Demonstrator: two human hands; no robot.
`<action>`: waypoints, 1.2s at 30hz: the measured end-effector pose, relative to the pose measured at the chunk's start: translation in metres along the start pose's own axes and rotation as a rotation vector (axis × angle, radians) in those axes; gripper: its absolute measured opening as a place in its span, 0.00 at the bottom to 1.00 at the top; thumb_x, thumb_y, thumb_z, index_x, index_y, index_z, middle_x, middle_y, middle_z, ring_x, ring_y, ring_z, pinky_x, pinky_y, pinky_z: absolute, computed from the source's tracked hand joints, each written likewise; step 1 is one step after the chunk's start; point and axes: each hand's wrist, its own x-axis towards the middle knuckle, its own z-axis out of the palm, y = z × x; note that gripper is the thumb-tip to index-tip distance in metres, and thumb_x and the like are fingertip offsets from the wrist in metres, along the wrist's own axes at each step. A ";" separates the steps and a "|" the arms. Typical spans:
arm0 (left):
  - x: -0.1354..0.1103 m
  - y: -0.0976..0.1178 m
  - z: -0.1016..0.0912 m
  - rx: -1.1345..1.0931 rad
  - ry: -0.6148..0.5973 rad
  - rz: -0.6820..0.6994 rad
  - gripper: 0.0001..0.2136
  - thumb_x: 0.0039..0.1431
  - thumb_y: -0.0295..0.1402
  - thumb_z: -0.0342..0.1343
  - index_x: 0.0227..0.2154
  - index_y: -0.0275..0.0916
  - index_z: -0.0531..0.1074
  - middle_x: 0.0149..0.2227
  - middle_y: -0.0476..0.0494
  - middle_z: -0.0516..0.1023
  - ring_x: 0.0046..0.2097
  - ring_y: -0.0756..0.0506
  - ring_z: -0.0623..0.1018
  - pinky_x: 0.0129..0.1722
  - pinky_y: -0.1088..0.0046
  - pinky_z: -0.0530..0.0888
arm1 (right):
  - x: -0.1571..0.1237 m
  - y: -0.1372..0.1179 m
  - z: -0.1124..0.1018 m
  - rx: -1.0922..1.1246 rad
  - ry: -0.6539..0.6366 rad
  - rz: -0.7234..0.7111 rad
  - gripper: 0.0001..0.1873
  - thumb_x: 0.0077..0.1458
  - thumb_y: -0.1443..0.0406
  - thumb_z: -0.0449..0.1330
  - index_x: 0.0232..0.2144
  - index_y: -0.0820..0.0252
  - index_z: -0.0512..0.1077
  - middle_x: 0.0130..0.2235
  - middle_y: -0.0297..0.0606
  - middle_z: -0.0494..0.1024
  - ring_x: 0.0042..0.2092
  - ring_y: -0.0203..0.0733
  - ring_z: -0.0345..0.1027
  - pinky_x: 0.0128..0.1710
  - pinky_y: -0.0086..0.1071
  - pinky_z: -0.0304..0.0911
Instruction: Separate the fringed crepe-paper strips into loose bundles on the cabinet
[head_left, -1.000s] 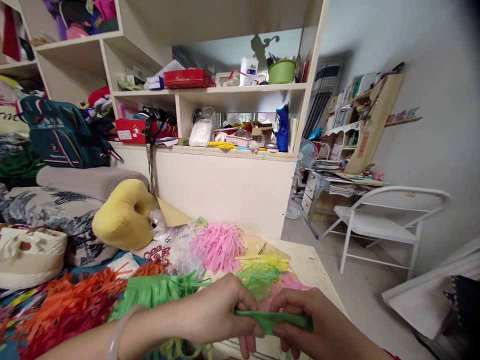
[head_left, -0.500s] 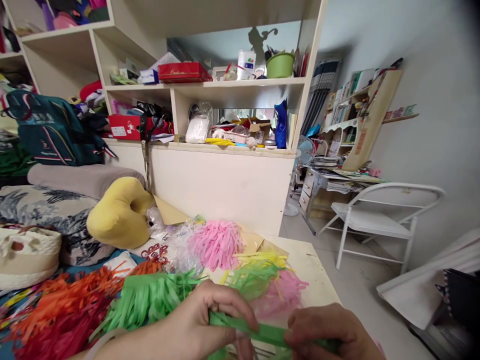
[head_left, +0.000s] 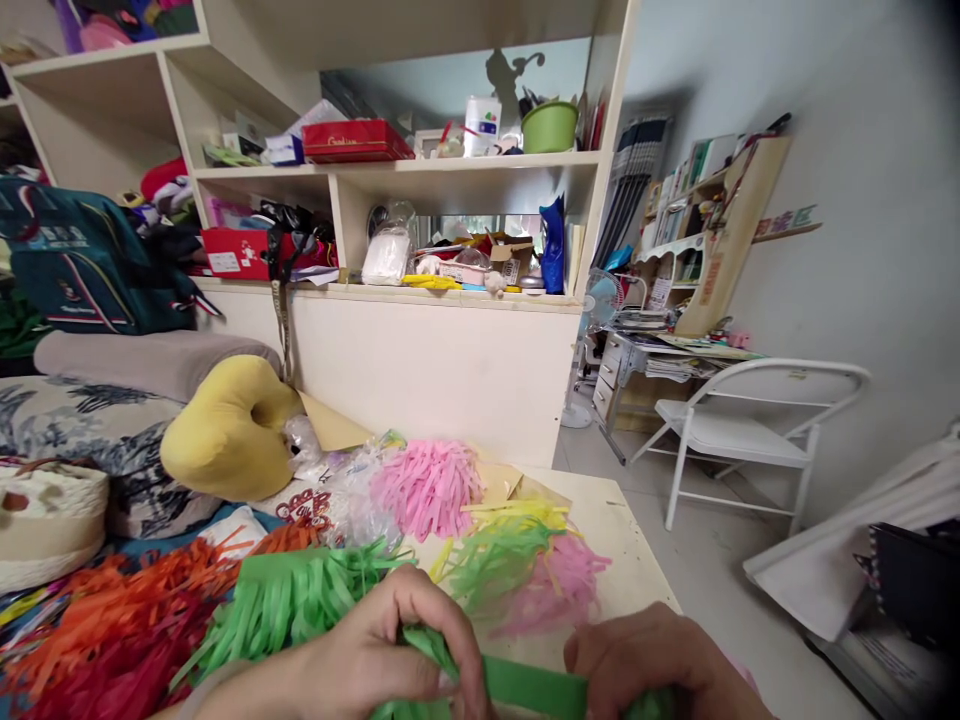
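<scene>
Left fingers (head_left: 463,645) and right fingers (head_left: 604,655) pinch a green strip (head_left: 534,686) running between them.

The person's left hand (head_left: 409,640) and right hand (head_left: 667,660) hold a flat green strip (head_left: 534,687) stretched between them over a cream wooden tabletop (head_left: 611,515). Near its far edge lies a fluffy pink bundle of fringed streamers (head_left: 429,487). Toward the right edge, thin green streamers (head_left: 499,555) lie beside loose pale-pink streamers (head_left: 559,590). A bright green fringed sheet (head_left: 289,600) lies beyond the left forearm.
</scene>
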 end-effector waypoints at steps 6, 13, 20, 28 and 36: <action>0.000 0.018 0.006 0.539 -0.124 0.080 0.12 0.53 0.27 0.51 0.29 0.31 0.81 0.28 0.37 0.83 0.31 0.45 0.79 0.35 0.73 0.72 | 0.026 -0.025 -0.009 0.072 -0.181 0.354 0.13 0.47 0.65 0.66 0.38 0.61 0.73 0.30 0.36 0.79 0.30 0.36 0.72 0.31 0.25 0.64; -0.003 0.029 0.000 0.666 -0.251 0.037 0.18 0.62 0.40 0.47 0.36 0.32 0.78 0.35 0.36 0.81 0.38 0.44 0.79 0.41 0.73 0.71 | 0.044 -0.018 0.011 -0.130 -0.272 0.480 0.12 0.55 0.65 0.57 0.22 0.64 0.70 0.20 0.29 0.70 0.20 0.27 0.60 0.18 0.19 0.49; 0.005 0.037 0.009 0.961 -0.107 -0.161 0.12 0.57 0.34 0.57 0.45 0.44 0.74 0.44 0.46 0.78 0.46 0.44 0.75 0.46 0.74 0.68 | 0.048 -0.022 0.018 -0.447 -0.236 0.347 0.12 0.52 0.72 0.55 0.19 0.64 0.71 0.19 0.31 0.71 0.22 0.29 0.61 0.20 0.21 0.50; 0.010 0.020 0.017 0.954 0.077 -0.211 0.07 0.57 0.30 0.55 0.29 0.37 0.78 0.28 0.49 0.82 0.32 0.49 0.77 0.39 0.76 0.66 | 0.032 -0.015 0.015 -0.430 -0.053 0.272 0.14 0.58 0.67 0.54 0.25 0.61 0.77 0.23 0.33 0.75 0.24 0.31 0.64 0.26 0.22 0.56; 0.000 0.028 0.016 0.934 0.079 -0.125 0.09 0.61 0.34 0.51 0.32 0.38 0.76 0.30 0.48 0.83 0.33 0.48 0.78 0.40 0.74 0.67 | 0.012 0.005 0.019 -0.006 0.157 0.268 0.14 0.58 0.57 0.57 0.40 0.57 0.78 0.25 0.37 0.78 0.22 0.33 0.68 0.25 0.25 0.67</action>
